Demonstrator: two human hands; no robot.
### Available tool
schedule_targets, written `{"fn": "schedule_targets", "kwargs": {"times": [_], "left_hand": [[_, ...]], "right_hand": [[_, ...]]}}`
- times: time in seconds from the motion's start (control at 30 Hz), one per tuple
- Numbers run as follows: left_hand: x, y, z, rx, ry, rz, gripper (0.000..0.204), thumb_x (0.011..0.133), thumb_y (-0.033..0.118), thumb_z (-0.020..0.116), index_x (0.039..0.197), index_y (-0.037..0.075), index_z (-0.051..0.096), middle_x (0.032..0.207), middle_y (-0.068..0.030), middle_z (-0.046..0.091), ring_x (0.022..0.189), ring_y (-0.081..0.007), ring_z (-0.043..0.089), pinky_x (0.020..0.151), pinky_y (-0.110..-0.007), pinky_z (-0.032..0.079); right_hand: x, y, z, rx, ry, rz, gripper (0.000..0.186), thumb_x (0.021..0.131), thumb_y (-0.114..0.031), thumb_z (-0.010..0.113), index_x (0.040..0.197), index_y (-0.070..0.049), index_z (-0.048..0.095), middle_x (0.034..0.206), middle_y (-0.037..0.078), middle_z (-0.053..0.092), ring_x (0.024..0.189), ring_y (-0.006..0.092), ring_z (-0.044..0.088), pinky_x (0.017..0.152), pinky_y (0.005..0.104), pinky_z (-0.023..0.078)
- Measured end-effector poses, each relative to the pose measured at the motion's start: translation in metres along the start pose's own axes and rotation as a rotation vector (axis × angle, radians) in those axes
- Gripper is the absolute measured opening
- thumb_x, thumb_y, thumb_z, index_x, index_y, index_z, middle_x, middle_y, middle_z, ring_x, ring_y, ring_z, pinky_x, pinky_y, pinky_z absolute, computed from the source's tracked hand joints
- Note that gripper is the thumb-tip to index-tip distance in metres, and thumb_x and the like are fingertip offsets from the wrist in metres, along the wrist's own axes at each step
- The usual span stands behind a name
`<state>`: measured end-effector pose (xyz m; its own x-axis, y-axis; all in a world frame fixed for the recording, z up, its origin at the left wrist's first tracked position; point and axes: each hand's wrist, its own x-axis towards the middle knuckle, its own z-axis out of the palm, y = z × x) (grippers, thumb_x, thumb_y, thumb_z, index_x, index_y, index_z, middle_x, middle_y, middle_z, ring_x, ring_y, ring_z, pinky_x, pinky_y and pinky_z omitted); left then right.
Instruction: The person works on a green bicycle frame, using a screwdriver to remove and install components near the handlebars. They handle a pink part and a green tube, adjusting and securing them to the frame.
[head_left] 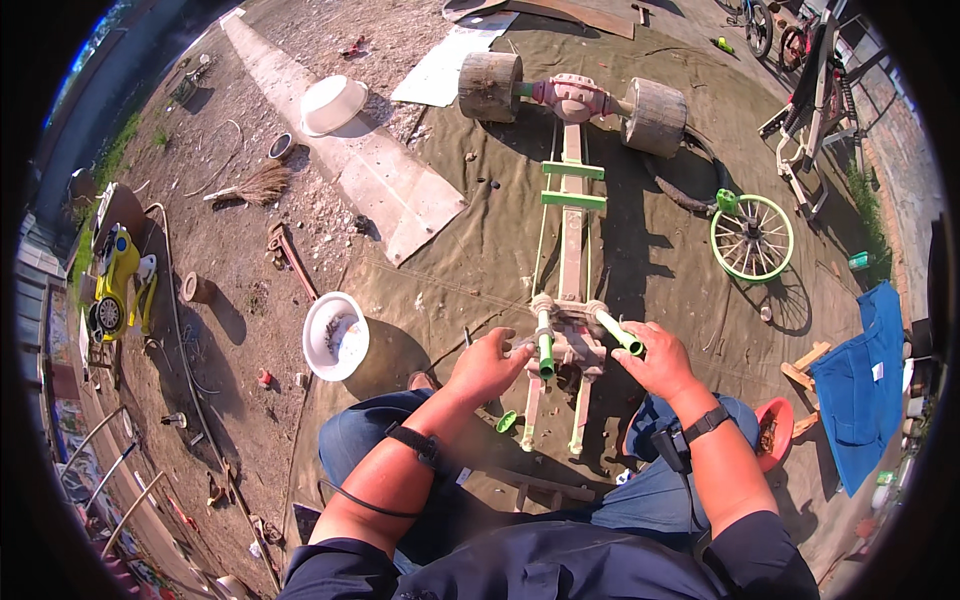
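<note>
Between my knees lies a metal frame [572,240], a long brownish-pink beam with green cross bars. Two short green tubes stick out of its near end toward me. My left hand [490,365] is beside the left green tube [545,350], its fingers apart and the thumb tip close to the tube. The right green tube [618,332] slants outward, and my right hand [660,362] has thumb and fingers around its open end. At the frame's far end, a reddish axle housing [572,97] sits between two log sections, the left log [490,87] and the right log [655,118].
A white basin [335,337] with bits in it stands left, near a pipe wrench [291,260]. A green spoked wheel [752,238] and a tyre [690,178] lie right. Blue cloth [860,390] hangs over a wooden stand beside a red bowl [774,434]. A straw broom [255,187] lies far left.
</note>
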<state>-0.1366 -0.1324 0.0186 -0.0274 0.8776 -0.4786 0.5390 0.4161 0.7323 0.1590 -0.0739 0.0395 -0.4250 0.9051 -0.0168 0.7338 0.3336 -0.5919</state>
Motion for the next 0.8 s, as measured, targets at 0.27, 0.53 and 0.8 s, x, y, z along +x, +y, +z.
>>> {"fn": "schedule_targets", "kwargs": {"times": [0.27,0.53,0.8], "left_hand": [[0.013,-0.022,0.022,-0.001,-0.167,0.031,0.049,0.096,0.046,0.057,0.104,-0.001,0.056,0.093,-0.0202,0.071,0.087,-0.0340,0.071,0.078,-0.045,0.053],[0.008,0.000,0.018,-0.381,-0.334,-0.020,0.044,0.102,0.034,0.053,0.128,-0.002,0.052,0.090,-0.0109,0.071,0.072,-0.0168,0.071,0.060,-0.030,0.054],[0.005,-0.004,0.015,-0.379,-0.291,-0.051,0.036,0.101,0.018,0.047,0.131,0.000,0.053,0.092,-0.0086,0.071,0.072,-0.0140,0.067,0.062,-0.029,0.054]], "right_hand": [[0.010,0.009,0.016,0.049,-0.048,0.037,0.033,0.080,-0.024,0.075,0.108,-0.008,0.069,0.096,0.014,0.068,0.088,0.0360,0.066,0.076,0.0407,0.054],[0.006,0.023,0.020,0.055,0.019,-0.040,0.032,0.079,-0.022,0.077,0.107,-0.007,0.069,0.096,0.013,0.069,0.086,0.0328,0.066,0.076,0.0384,0.053],[0.006,0.035,0.023,-0.001,-0.051,0.058,0.036,0.082,-0.018,0.074,0.116,-0.009,0.068,0.101,0.014,0.068,0.091,0.0346,0.066,0.080,0.0388,0.053]]}}
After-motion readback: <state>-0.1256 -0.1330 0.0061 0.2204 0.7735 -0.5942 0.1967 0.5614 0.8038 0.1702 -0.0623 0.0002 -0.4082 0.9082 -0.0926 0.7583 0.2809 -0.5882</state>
